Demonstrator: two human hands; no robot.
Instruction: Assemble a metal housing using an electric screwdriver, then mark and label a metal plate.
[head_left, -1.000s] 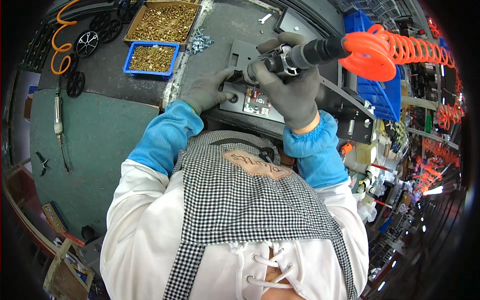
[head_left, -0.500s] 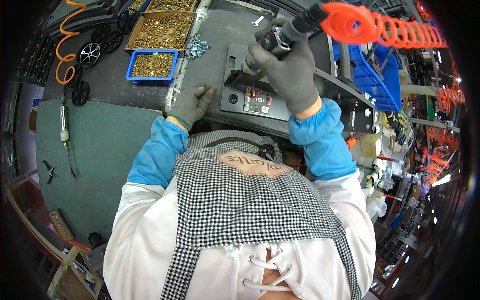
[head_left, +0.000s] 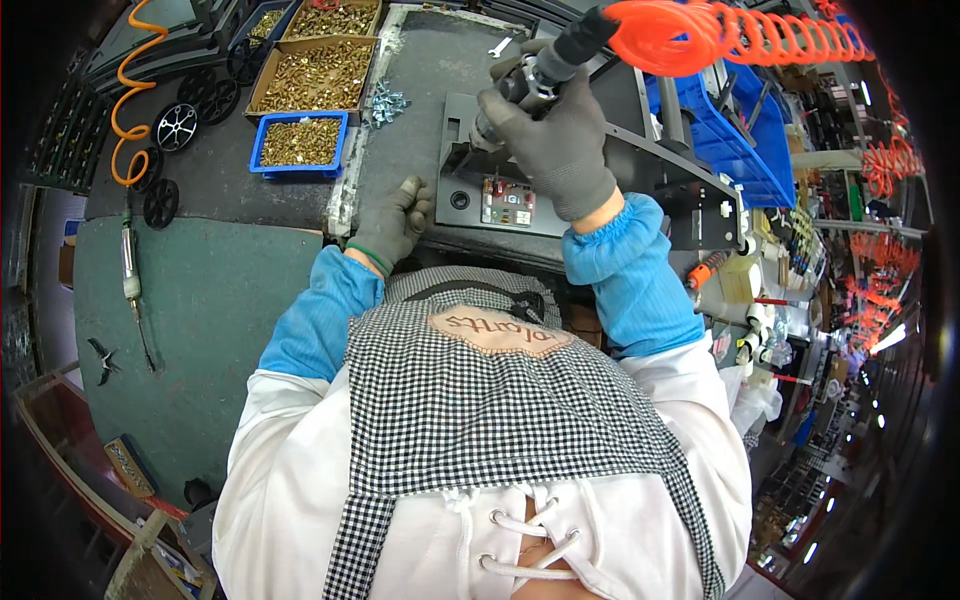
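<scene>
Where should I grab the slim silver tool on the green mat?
Try gripping the slim silver tool around its thicker barrel, grey-gloved left hand coming from the right: its thin metal shaft points toward you, and the orange coiled hose joins its far end.

We look steeply down from the wearer's head through the left of two side-by-side fisheye cameras, upright and unmirrored, with the checked apron (head_left: 510,420) close below us. Facing forward over the chest, we take in the workbench (head_left: 437,50) and, at arm's reach, the left hand (head_left: 393,222) and right hand (head_left: 562,145), straight edges bending toward the dark rim.
</scene>
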